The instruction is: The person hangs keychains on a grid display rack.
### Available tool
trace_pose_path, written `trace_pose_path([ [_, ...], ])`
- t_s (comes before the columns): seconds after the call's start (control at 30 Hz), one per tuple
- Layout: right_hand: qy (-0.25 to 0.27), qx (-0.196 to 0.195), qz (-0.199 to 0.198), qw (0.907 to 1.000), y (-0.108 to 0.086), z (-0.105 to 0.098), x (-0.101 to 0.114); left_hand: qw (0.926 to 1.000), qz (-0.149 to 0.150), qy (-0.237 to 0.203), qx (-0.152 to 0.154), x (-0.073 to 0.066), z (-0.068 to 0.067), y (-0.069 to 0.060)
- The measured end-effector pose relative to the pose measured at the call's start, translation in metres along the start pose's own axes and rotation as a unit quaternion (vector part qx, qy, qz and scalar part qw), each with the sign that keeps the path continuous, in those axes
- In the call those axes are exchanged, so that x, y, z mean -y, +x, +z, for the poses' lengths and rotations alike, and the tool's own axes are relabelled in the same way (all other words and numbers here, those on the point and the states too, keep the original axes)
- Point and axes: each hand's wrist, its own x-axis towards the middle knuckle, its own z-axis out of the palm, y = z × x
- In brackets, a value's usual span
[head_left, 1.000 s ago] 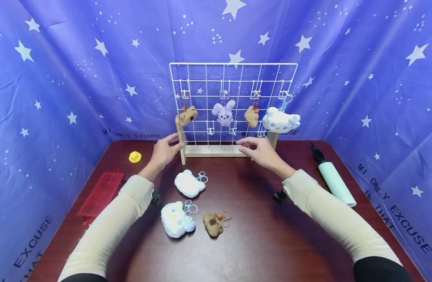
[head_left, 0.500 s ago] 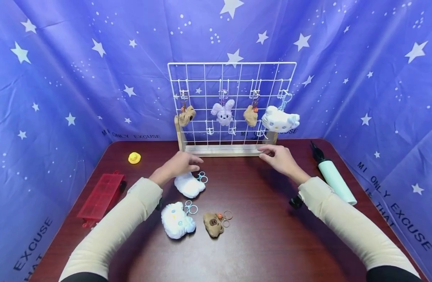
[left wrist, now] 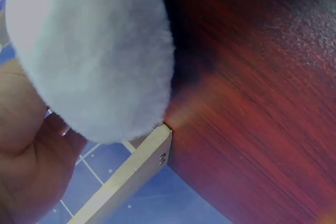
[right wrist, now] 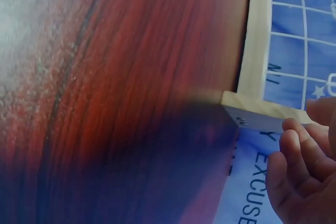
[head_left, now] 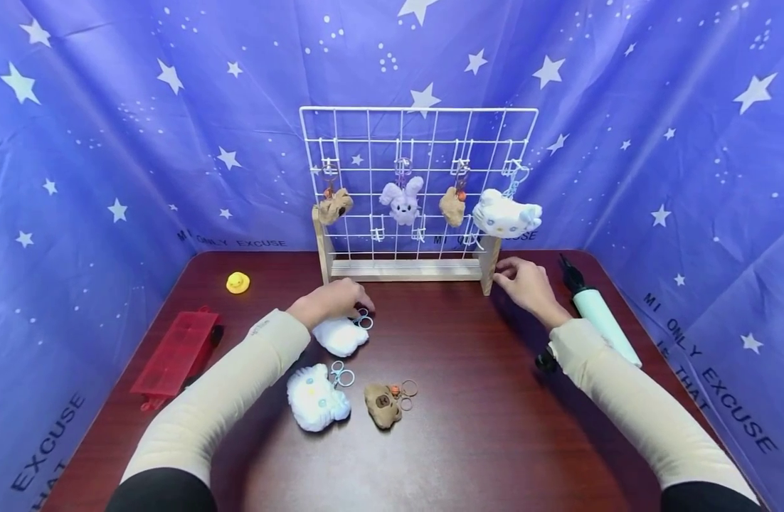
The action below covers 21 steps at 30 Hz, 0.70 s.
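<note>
Head view: I look forward and down from above the table's (head_left: 469, 441) near side, far enough back for the whole wire rack (head_left: 417, 109). Left wrist view: I sit very close behind a white plush (left wrist: 105, 56), facing the left wooden leg (left wrist: 126, 169), frame tilted. Right wrist view: close, rolled sideways, I face the right wooden leg (right wrist: 262, 107). Each wrist view shares rack and tabletop with the head view.

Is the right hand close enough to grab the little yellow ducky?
Probably not: the right hand is by the right end of the wire rack, the yellow duck sits beyond its left end, and the left hand is roughly in between.
</note>
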Motion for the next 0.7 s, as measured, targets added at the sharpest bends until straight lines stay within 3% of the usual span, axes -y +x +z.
trace_pose_path([
  [0.33,-0.024,0.001,0.042,0.9988,0.008,0.009,0.001,0.9997,0.01,0.013,0.017,0.001,0.008,0.004],
  [0.7,-0.052,0.008,0.046,0.9976,0.012,0.018,0.0,0.9997,0.019,0.011,0.013,0.003,0.01,0.005],
])
